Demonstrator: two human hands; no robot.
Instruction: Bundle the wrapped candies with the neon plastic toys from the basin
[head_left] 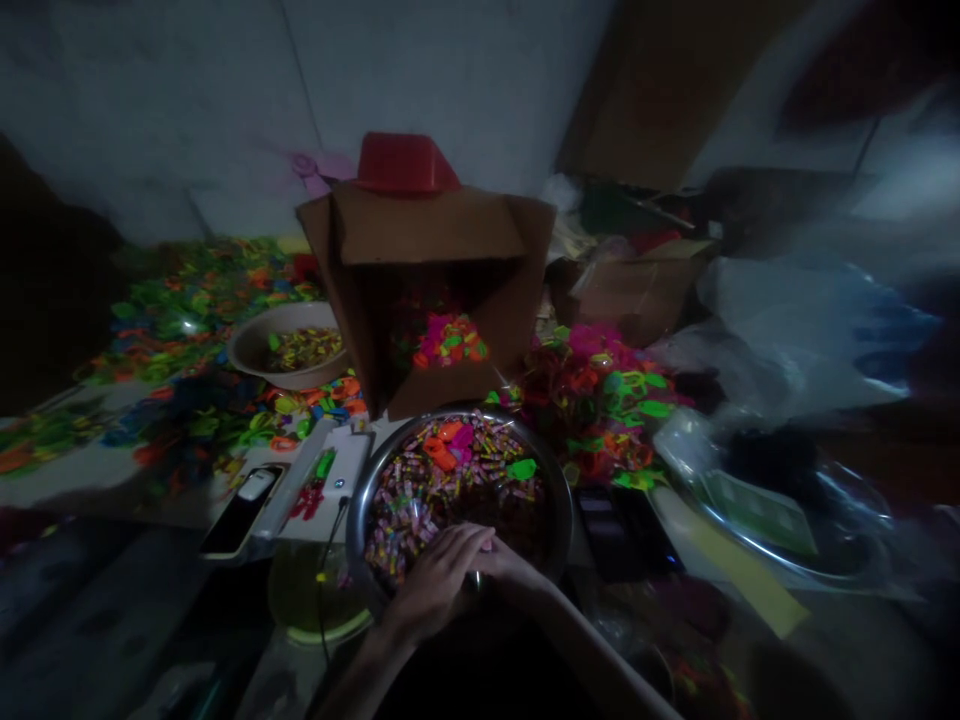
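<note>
A round metal bowl point(561, 500) sits in front of me, full of small wrapped candies point(397, 515) in pink and yellow. On the candies lie orange and magenta plastic pieces point(442, 445) and a bright green piece point(522, 469). My left hand point(448, 562) and my right hand point(511, 568) meet over the bowl's near side. The left fingers lie pressed together across the right fingertips. Both hands look closed, and anything between them is hidden in the dim light.
An open cardboard box point(435, 225) stands behind the bowl, with a red container point(405, 162) on top. Heaps of colourful plastic pieces point(637, 395) spread on both sides. Phones point(238, 515) lie left and right, and a beige basin point(244, 345) stands at the left.
</note>
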